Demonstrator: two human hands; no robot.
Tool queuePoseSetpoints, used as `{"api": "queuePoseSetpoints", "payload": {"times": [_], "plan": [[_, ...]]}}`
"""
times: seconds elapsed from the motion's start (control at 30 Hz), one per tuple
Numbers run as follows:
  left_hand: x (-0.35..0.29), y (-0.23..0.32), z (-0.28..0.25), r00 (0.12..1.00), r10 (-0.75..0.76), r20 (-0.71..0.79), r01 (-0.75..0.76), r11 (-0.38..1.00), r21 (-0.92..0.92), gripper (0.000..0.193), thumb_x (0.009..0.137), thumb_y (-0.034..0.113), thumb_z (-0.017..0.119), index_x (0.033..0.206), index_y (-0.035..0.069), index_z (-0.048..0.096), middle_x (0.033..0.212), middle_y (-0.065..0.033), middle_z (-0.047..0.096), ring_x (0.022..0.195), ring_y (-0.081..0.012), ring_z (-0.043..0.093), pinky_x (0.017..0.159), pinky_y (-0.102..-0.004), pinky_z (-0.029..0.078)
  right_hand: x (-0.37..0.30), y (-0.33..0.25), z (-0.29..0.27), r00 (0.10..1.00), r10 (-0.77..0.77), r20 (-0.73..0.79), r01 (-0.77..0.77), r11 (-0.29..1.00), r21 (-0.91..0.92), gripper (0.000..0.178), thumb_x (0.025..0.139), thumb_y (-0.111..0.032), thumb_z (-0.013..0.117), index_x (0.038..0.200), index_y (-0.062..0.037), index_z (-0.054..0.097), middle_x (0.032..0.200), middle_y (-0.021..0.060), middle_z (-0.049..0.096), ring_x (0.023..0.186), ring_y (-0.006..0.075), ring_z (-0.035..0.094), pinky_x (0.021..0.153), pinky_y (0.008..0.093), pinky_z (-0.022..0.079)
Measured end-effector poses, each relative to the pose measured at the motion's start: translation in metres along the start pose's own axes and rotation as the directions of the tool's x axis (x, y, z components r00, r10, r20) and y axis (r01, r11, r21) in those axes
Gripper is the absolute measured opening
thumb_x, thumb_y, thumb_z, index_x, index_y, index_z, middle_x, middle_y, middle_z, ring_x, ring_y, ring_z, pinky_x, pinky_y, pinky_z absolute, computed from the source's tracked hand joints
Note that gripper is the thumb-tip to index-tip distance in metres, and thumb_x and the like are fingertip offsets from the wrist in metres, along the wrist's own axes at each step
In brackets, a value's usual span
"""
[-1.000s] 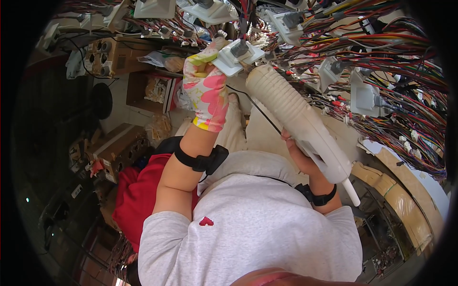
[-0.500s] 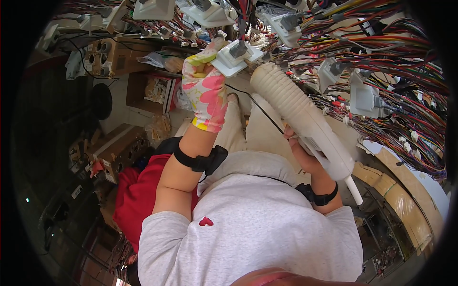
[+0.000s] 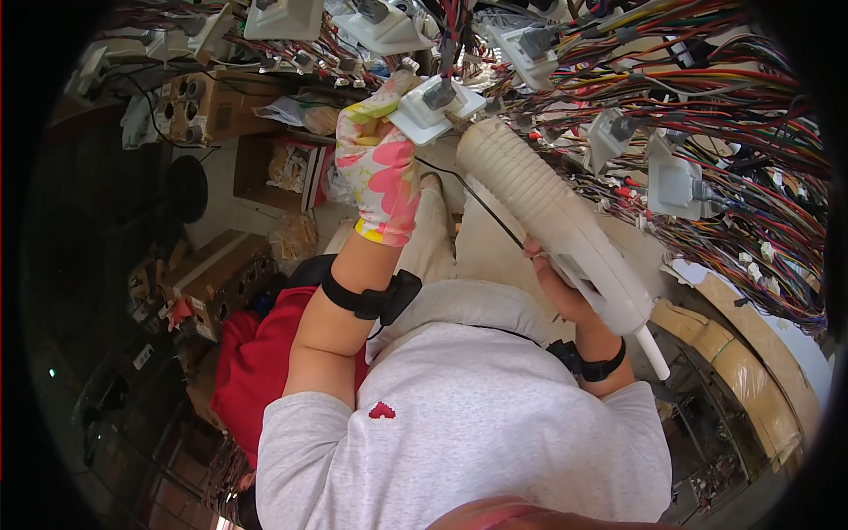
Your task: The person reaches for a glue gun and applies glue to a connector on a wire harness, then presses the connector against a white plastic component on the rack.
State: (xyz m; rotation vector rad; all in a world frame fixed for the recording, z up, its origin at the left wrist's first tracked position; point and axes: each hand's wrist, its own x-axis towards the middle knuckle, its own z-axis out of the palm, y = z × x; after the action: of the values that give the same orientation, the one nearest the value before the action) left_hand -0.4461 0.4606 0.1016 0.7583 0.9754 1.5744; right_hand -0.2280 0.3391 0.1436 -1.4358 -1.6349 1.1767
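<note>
My left hand [image 3: 380,168], in a white glove with pink and yellow flowers, pinches the left edge of a white square flanged plastic piece [image 3: 433,109]. A grey plug sits at that piece's centre, with a bundle of wires running up from it. My right hand [image 3: 535,250] is mostly hidden beneath a large off-white hot glue gun [image 3: 565,212] and grips it from below. The gun's ribbed front end points up and left, with its tip close to the flanged piece's right side; I cannot tell whether they touch. A white glue stick [image 3: 652,353] protrudes from its rear.
Dense multicoloured wire bundles [image 3: 707,88] fill the upper right. Similar white flanged pieces [image 3: 678,185] hang among them. Cardboard boxes [image 3: 212,104] stand at the left, near a dark fan [image 3: 187,189]. A black cable [image 3: 486,208] runs between my hands.
The glue gun's front has shifted slightly left and down. The flanged piece and my left hand have moved a touch left, with the grip unchanged.
</note>
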Motion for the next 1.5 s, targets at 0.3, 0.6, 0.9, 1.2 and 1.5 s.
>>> {"api": "queuePoseSetpoints", "payload": {"times": [0.3,0.6,0.9,1.2,1.5], "plan": [[0.012,-0.012,-0.004,0.994,0.104,-0.023,-0.102,0.993,0.051,0.024,0.081,0.0,0.062,0.104,0.0,0.055,0.108,-0.0108,0.061,0.096,-0.015,0.058,0.087,-0.028,0.046,0.006,-0.007,0.0,0.982,0.174,-0.078,-0.151,0.959,0.241,0.027,0.073,-0.001,0.067,0.1,-0.0007,0.06,0.096,0.0106,0.064,0.087,0.0177,0.063,0.073,0.0272,0.05],[0.001,-0.006,0.006,0.998,-0.06,-0.026,0.062,0.996,0.069,0.021,0.08,-0.004,0.055,0.1,0.0,0.053,0.101,-0.0091,0.058,0.091,-0.0168,0.058,0.085,-0.0295,0.048,0.005,-0.042,-0.012,0.998,-0.055,-0.03,0.058,0.991,0.122,0.035,0.077,-0.003,0.06,0.112,-0.0078,0.058,0.1,0.0096,0.064,0.094,0.0207,0.062,0.084,0.0317,0.05],[0.016,-0.056,-0.024,0.983,-0.152,0.107,0.161,0.984,-0.078,0.028,0.083,0.006,0.058,0.11,0.003,0.051,0.098,-0.006,0.059,0.086,-0.0159,0.059,0.076,-0.0286,0.05,-0.004,-0.027,-0.004,0.999,0.035,-0.01,-0.03,0.944,0.329,0.039,0.076,-0.001,0.058,0.115,-0.0062,0.057,0.1,0.0087,0.065,0.092,0.0204,0.063,0.081,0.0307,0.05],[0.006,-0.025,0.007,0.896,-0.37,0.245,0.444,0.736,-0.511,0.037,0.089,0.017,0.057,0.123,0.013,0.047,0.12,-0.0071,0.057,0.107,-0.0256,0.056,0.098,-0.0458,0.042,-0.004,-0.03,-0.009,0.999,-0.036,-0.039,0.044,0.974,0.221,0.039,0.075,-0.001,0.059,0.114,-0.0068,0.059,0.104,0.0108,0.062,0.096,0.0207,0.061,0.082,0.0306,0.049],[0.001,-0.009,0.022,0.821,-0.376,0.431,0.571,0.53,-0.627,0.039,0.089,0.017,0.054,0.126,0.01,0.048,0.134,-0.0113,0.047,0.103,-0.0268,0.057,0.096,-0.0455,0.043,-0.013,-0.001,0.004,0.986,-0.054,-0.155,0.055,0.998,0.001,0.03,0.066,-0.006,0.066,0.096,-0.0054,0.064,0.079,0.0099,0.062,0.068,0.0264,0.06,0.062,0.0345,0.049]]}}
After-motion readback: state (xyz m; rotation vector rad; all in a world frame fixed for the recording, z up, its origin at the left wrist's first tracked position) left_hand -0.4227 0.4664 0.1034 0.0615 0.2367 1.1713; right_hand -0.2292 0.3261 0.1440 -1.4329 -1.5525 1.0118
